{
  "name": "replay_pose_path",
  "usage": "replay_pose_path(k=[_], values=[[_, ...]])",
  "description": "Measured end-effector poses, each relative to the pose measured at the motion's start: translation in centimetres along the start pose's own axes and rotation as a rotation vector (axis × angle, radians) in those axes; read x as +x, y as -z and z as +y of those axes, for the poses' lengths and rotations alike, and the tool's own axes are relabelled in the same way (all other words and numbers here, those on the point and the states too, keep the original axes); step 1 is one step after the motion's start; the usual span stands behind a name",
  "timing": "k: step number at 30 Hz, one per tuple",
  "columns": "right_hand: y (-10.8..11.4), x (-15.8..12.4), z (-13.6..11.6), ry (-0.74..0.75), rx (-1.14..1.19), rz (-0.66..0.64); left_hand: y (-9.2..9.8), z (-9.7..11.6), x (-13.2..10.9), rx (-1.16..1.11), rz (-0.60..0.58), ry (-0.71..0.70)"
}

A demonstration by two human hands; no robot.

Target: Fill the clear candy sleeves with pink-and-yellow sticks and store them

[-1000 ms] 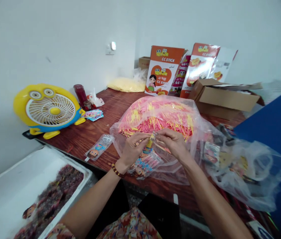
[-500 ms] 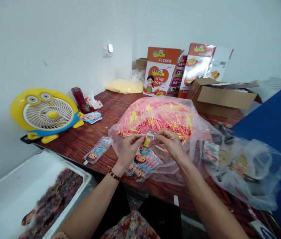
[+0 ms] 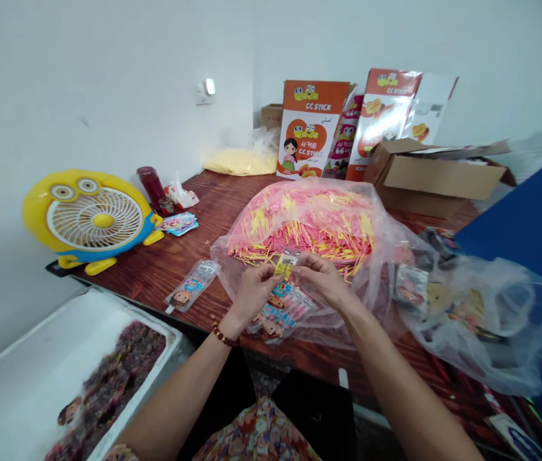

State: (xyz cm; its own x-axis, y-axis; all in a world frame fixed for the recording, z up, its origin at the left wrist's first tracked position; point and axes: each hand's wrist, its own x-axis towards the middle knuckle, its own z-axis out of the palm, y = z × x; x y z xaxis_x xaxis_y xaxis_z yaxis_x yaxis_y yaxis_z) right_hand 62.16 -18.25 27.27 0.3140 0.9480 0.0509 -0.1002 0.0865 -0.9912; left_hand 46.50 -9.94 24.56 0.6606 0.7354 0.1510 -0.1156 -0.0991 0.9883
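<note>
Between my two hands is a small clear printed pouch [image 3: 284, 266] with yellow inside its upper part. My left hand [image 3: 254, 291] pinches its left edge, and my right hand [image 3: 323, 276] grips it near the top right corner. Just below my hands, printed packets [image 3: 286, 312] with pink contents and a cartoon face lie overlapping on the table. Flat clear printed pouches [image 3: 194, 285] lie to the left of my left hand. Right behind the hands, a large clear plastic bag [image 3: 380, 246] spreads open around a heap of thin pink and yellow sticks [image 3: 300, 221].
A yellow and blue cartoon fan [image 3: 102, 221] stands at the table's left. Below it is a white foam box [image 3: 25, 378] holding dark packets. Printed cartons [image 3: 313, 128] and an open cardboard box [image 3: 437, 182] stand behind. A clear carrier bag [image 3: 496, 320] lies right.
My hands have shifted slightly with the pouch, which is now tilted, and the right fingers have curled further over its top. The camera view has moved a little.
</note>
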Motion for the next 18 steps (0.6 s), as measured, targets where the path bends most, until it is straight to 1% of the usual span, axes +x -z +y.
replay_pose_path(k=[4, 7, 10, 13, 15, 18], values=[[-0.1, 0.2, 0.9, 0.027, -0.068, 0.019, 0.0, -0.5, -0.2, -0.093, 0.003, 0.054], [-0.4, 0.3, 1.7, 0.012, -0.051, 0.039, 0.2, -0.8, -0.4, -0.136, -0.009, 0.091], [-0.6, 0.4, 2.3, -0.051, -0.058, 0.022, 1.0, -1.2, -0.2, -0.091, -0.019, 0.13], [-0.9, 0.6, 2.8, -0.182, -0.09, 0.016, 2.4, -2.1, 0.5, -0.032, -0.07, 0.173], [-1.3, 0.6, 3.6, -0.302, -0.085, 0.034, 3.5, -2.9, 0.9, 0.094, -0.114, 0.196], [-1.9, 0.5, 5.7, -0.458, -0.105, 0.09, 4.4, -4.4, 1.2, 0.52, -0.18, 0.199]])
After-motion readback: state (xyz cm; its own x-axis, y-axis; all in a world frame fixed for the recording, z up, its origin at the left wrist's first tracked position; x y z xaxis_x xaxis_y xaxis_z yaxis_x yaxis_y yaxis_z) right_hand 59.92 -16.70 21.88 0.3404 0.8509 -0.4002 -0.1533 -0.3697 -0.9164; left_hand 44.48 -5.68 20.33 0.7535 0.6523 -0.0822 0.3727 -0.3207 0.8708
